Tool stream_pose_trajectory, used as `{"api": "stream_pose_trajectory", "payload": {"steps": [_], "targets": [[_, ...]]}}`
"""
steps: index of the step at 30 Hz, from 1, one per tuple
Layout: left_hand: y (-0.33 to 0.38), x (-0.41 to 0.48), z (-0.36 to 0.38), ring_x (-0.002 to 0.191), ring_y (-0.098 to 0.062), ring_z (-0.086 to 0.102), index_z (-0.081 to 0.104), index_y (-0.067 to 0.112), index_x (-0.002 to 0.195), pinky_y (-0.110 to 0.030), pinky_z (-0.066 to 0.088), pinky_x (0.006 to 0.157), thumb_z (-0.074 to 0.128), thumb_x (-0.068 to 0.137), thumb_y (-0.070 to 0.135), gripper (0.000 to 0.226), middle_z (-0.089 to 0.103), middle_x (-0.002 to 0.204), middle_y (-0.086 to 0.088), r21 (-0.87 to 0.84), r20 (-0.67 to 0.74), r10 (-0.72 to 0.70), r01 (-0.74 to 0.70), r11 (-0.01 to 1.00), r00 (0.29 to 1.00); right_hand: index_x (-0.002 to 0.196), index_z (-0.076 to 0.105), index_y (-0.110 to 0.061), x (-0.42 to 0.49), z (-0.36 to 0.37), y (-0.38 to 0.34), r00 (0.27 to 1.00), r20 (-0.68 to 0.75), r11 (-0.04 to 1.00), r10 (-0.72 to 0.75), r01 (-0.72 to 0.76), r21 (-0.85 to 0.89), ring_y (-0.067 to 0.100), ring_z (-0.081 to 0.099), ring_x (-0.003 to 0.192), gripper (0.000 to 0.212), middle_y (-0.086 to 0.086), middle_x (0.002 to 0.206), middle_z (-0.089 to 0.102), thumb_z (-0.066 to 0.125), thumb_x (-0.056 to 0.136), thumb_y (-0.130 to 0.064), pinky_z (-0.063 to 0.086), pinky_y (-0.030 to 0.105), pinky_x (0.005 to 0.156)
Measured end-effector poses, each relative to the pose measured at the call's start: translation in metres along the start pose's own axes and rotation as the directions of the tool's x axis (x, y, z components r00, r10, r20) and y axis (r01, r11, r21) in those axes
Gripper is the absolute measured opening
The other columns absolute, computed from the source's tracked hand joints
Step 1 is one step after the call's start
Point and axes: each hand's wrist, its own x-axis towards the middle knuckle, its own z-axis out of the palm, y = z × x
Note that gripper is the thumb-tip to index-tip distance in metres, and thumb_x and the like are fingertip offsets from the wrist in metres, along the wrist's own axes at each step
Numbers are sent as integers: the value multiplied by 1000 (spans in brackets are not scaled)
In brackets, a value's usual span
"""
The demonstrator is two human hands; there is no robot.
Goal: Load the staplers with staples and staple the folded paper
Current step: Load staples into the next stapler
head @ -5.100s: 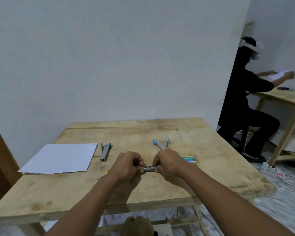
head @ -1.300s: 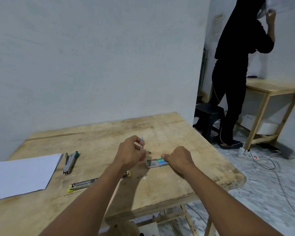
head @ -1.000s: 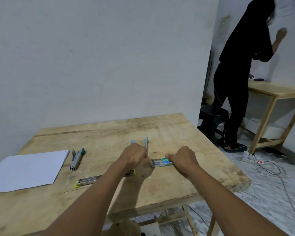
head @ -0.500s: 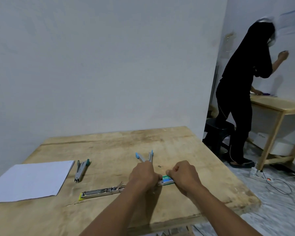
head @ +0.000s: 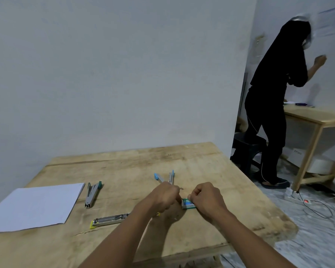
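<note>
1. three staplers, one paper, one box on a wood table (head: 191,161). the paper (head: 33,206) is a white sheet lying flat at the far left, with its near corner close to the table's front edge.
2. green stapler (head: 92,194) lies closed just right of the paper, not touching it. green end points away, metal nose points toward the camera.
3. yellow stapler (head: 110,219) lies nearer the camera, opened out flat, yellow tip to the left. its right end is hidden under the left forearm.
4. left hand (head: 162,196) has its fingers curled tight, knuckles up, fingertips at the left end of the box. what it grips, if anything, cannot be told because the fingers hide it.
5. blue stapler (head: 165,177) is just behind the left hand, opened in a v with both blue tips pointing away. its hinge end is hidden by the hand; contact cannot be told.
6. box (head: 188,203), green and white, sits flat on the table between the two hands.
7. right hand (head: 207,198) is curled over the right part of the box, thumb and fingers pinching it.
8. far right, off the table: a person (head: 269,93) in black stands facing the wall with one hand raised, a dark stool (head: 248,146) beside them, a side table (head: 317,117) behind, and a power strip (head: 306,200) with cables on the floor.
</note>
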Motion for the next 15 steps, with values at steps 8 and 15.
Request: {"api": "stream_pose_trajectory", "payload": {"steps": [8, 15], "targets": [[2, -19, -3, 47, -12, 37, 54, 11, 74, -23, 34, 38, 43, 90, 3, 22, 46, 63, -11, 27, 211, 54, -61, 998, 976, 72, 71, -17, -4, 2, 4, 999, -22, 999, -27, 27, 17, 15, 68, 74, 19, 2, 81, 74, 72, 86, -31, 59, 33, 70], [-9, -25, -20, 43, -9, 57, 43, 8, 83, -19, 44, 44, 45, 98, 0, 17, 63, 72, -10, -189, 0, 167, -164, 968, 986, 81, 71, -15, -2, 1, 0, 1000, -8, 997, -21, 21, -76, 20, 69, 86, 20, 6, 97, 75, 70, 87, -34, 54, 32, 71]]}}
